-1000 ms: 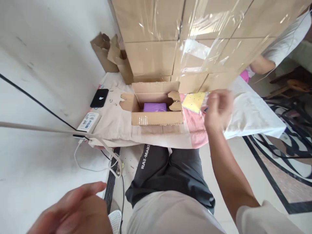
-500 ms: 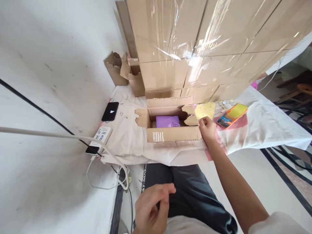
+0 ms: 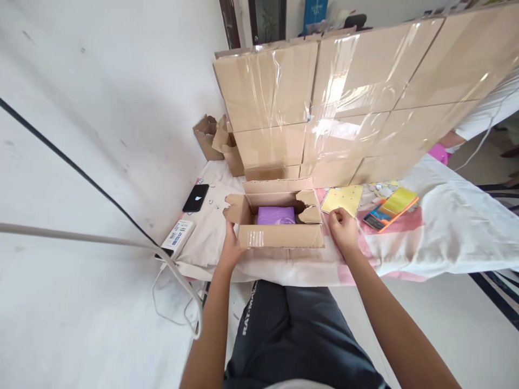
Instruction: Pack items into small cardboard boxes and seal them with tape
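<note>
Cardboard box [image 3: 281, 236]: left hand [image 3: 233, 244] at its left end, grip unclear; right hand [image 3: 344, 229] curled closed nearby, nothing visible inside

Down between the left hand [image 3: 234, 242] and right hand [image 3: 344, 229], white capitals [image 3: 249, 310] race along the dark trousers [image 3: 292, 329]: RAT-MAK, by the look of it, the ending lost! Left of the left hand, the white box [image 3: 179, 236] flashes print too small to read; between the hands, the purple pack [image 3: 275, 215] blurs its pale lettering.

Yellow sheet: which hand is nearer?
Right. The right hand is at the near edge of the yellow sheet; the left hand is at the left end of the open box.
</note>
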A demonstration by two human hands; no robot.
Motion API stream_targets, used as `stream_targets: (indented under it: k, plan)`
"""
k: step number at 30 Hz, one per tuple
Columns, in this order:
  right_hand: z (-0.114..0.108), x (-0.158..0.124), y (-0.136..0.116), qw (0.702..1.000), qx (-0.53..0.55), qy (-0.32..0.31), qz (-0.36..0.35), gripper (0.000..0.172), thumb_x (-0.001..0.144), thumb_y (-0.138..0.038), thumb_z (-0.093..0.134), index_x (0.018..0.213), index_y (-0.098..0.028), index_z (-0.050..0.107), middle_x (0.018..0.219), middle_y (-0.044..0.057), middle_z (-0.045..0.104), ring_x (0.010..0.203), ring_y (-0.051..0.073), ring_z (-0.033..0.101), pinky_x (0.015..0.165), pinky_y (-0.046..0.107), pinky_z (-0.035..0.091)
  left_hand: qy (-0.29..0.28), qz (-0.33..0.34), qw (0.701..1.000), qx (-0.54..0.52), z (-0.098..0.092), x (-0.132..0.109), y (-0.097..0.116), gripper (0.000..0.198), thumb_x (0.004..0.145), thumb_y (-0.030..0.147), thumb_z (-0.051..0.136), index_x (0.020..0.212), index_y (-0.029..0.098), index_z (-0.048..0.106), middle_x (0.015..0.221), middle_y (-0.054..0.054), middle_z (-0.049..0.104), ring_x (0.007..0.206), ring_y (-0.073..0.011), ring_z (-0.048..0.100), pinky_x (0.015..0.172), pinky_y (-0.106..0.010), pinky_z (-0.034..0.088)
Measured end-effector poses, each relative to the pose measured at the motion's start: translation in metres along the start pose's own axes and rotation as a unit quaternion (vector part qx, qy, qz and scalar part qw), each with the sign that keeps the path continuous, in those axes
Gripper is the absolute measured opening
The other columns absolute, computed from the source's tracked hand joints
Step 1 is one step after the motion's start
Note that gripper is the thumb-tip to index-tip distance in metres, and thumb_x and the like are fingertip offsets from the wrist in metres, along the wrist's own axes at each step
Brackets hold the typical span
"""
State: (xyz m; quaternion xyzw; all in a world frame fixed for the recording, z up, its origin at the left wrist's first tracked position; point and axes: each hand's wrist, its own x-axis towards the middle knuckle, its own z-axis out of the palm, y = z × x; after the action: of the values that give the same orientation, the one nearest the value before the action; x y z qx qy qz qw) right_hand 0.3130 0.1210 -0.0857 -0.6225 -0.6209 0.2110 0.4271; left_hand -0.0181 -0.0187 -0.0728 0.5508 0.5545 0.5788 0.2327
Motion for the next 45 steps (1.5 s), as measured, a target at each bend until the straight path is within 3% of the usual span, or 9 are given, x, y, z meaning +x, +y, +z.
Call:
stream_targets:
  k: [5,9,14,22,29,33,36,41,45]
  plan:
    - [-0.002,-0.005,-0.002,0.98,0.156,-0.029,-0.116,0.024,0.093,-0.034,0.056,0.098,-0.019,0.075,0.089,0.006,0.071,0.08,0.021,0.064,0.07,0.032,0.046,-0.013,0.065,0.998,0.018,0.003,0.015,0.005,0.102,0.078,0.046,0.084,0.162,0.036,0.027,0.172,-0.006,0.023,0.159,-0.0322,0.019,0.132,-0.051,0.016]
    - [-0.007,-0.015,-0.006,0.959,0.196,-0.047,-0.198,0.03,0.099,-0.036,0.056,0.12,-0.023,0.074,0.105,0.008,0.067,0.091,0.021,0.063,0.068,0.032,0.047,0.054,0.078,0.994,-0.06,0.018,0.014,-0.002,0.067,0.088,0.041,0.074,0.15,0.038,0.05,0.166,-0.002,0.038,0.156,-0.0269,0.031,0.132,-0.047,0.024]
    - [-0.011,-0.02,-0.005,0.949,0.215,-0.078,-0.218,0.038,0.102,-0.038,0.054,0.138,-0.031,0.064,0.123,0.008,0.061,0.101,0.023,0.063,0.087,0.04,0.054,0.112,0.098,0.982,-0.112,0.042,0.016,-0.003,0.059,0.088,0.064,0.066,0.135,0.029,0.057,0.166,-0.008,0.037,0.156,-0.0288,0.031,0.129,-0.047,0.028]
    - [-0.014,-0.022,-0.004,0.938,0.151,-0.117,-0.289,0.058,0.104,-0.042,0.046,0.161,-0.039,0.033,0.163,0.004,0.039,0.151,0.031,0.034,0.123,0.057,0.031,0.129,0.021,0.977,-0.168,0.061,0.018,0.015,0.032,0.088,0.043,0.065,0.115,0.027,0.055,0.165,-0.005,0.041,0.155,-0.0289,0.033,0.127,-0.049,0.029]
    - [-0.019,-0.013,-0.026,0.934,0.215,-0.144,-0.245,0.061,0.104,-0.053,0.042,0.162,-0.04,0.029,0.168,0.0,0.033,0.156,0.03,0.027,0.127,0.057,0.025,0.129,0.011,0.985,-0.111,0.061,0.019,0.025,0.046,0.088,0.03,0.057,0.134,0.03,0.056,0.162,-0.002,0.045,0.154,-0.027,0.033,0.127,-0.044,0.03]
    - [-0.008,-0.002,-0.056,0.898,0.356,-0.166,-0.2,0.081,0.099,-0.064,0.046,0.165,-0.042,0.006,0.169,0.002,0.031,0.154,0.029,0.034,0.122,0.053,0.034,0.133,0.015,0.984,-0.116,0.06,0.018,0.023,0.054,0.087,0.033,0.058,0.141,0.032,0.055,0.161,0.0,0.046,0.153,-0.0276,0.035,0.127,-0.043,0.032]
    - [0.008,0.002,-0.066,0.882,0.403,-0.159,-0.186,0.088,0.093,-0.072,0.047,0.165,-0.039,0.009,0.168,0.002,0.033,0.15,0.03,0.04,0.118,0.05,0.038,0.141,0.033,0.981,-0.129,0.061,0.017,0.019,0.058,0.084,0.035,0.061,0.141,0.03,0.056,0.16,-0.002,0.047,0.153,-0.0291,0.036,0.127,-0.044,0.032]
    - [0.019,-0.001,-0.06,0.888,0.411,-0.11,-0.173,0.056,0.091,-0.071,0.044,0.124,-0.028,0.059,0.145,0.008,0.059,0.138,0.033,0.051,0.114,0.047,0.04,0.161,0.018,0.98,-0.115,0.062,0.013,0.014,0.066,0.084,0.033,0.057,0.149,0.031,0.049,0.16,-0.002,0.048,0.151,-0.0291,0.038,0.126,-0.047,0.033]
    - [0.016,-0.004,-0.06,0.89,0.415,-0.102,-0.162,0.031,0.09,-0.055,0.05,0.103,-0.028,0.056,0.138,0.006,0.061,0.135,0.031,0.051,0.115,0.043,0.038,0.145,0.027,0.984,-0.104,0.061,0.015,0.016,0.059,0.083,0.029,0.055,0.143,0.032,0.057,0.161,0.0,0.047,0.153,-0.0279,0.036,0.128,-0.046,0.029]
